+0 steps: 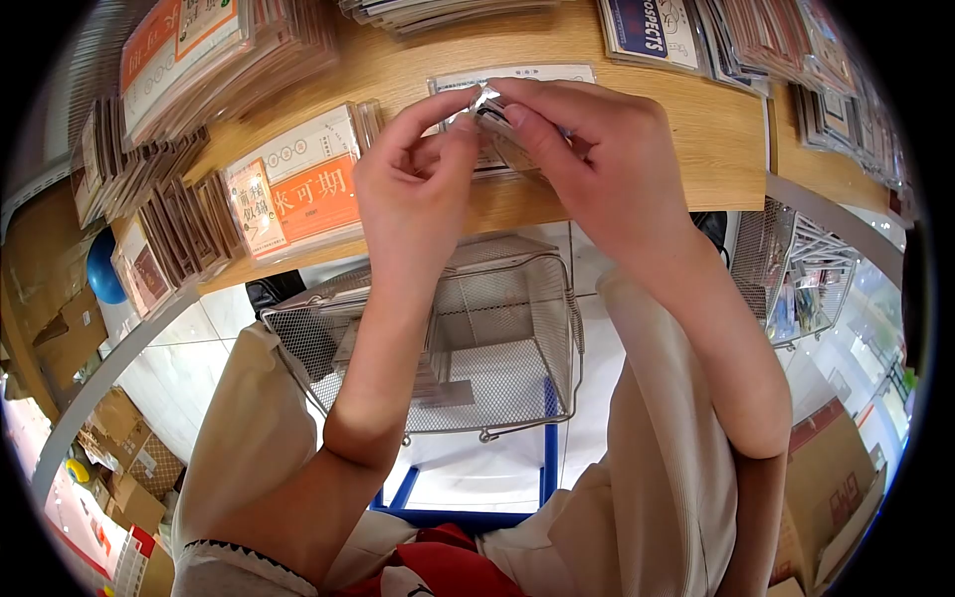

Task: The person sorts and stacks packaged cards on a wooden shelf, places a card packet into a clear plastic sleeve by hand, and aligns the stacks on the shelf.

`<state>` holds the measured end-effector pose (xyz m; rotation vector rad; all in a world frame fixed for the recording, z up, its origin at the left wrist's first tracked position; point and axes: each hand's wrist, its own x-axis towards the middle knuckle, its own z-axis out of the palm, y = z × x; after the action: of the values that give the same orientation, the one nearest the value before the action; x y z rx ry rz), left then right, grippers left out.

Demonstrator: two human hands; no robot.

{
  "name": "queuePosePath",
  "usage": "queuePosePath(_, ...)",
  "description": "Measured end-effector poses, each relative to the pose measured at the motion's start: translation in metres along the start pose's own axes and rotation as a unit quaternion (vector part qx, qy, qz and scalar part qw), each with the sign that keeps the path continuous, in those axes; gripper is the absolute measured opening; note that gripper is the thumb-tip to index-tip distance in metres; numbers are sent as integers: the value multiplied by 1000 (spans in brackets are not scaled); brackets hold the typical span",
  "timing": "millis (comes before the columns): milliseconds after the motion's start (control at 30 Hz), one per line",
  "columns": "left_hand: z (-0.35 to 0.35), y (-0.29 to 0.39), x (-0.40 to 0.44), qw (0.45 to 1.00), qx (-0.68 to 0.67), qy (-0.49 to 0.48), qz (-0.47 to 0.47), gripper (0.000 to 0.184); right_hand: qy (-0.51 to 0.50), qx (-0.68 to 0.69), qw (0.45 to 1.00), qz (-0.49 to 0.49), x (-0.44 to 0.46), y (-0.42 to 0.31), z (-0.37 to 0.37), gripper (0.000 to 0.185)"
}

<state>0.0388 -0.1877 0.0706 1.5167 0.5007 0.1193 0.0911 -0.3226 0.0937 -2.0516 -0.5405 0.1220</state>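
Note:
Both hands meet over the wooden table, above a clear-wrapped flat pack (557, 73) with printing on it. My left hand (423, 164) has its thumb and forefinger pinched on one end of a small shiny clear packet (484, 99). Thumb and forefinger of my right hand (587, 134) grip the packet's other side, and a transparent part of it hangs below the fingertips. What the packet holds is too small to tell. Left of my left hand lies a stack of orange and white packs (313, 189).
Stacks of wrapped packs (179, 55) stand at the back left, more (657, 30) at the back right. A wire mesh basket (507, 328) sits below the wooden table (716, 149) edge, between the knees. Another basket (796, 274) is at the right, a cardboard box (826, 478) lower right.

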Motion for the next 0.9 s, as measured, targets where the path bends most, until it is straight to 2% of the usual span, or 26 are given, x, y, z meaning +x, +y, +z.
queuePosePath(433, 4, -4, -1, 1000, -17, -11, 1, 24, -6, 69, 997, 17, 0, 3, 2, 17)
queuePosePath(633, 5, 2, -3, 1000, -15, -18, -5, 23, -39, 36, 999, 10, 0, 2, -3, 24)
queuePosePath(733, 1, -2, -2, 999, -19, -26, 8, 23, -25, 10, 1000, -9, 0, 7, 0, 25)
queuePosePath(833, -1, 3, -4, 998, 8, -52, -18, 25, 14, -24, 997, -67, 1, 8, 6, 20)
queuePosePath(900, 0, 0, -2, 999, -15, -38, -19, 24, 29, -64, 992, -102, -1, 9, 8, 24)
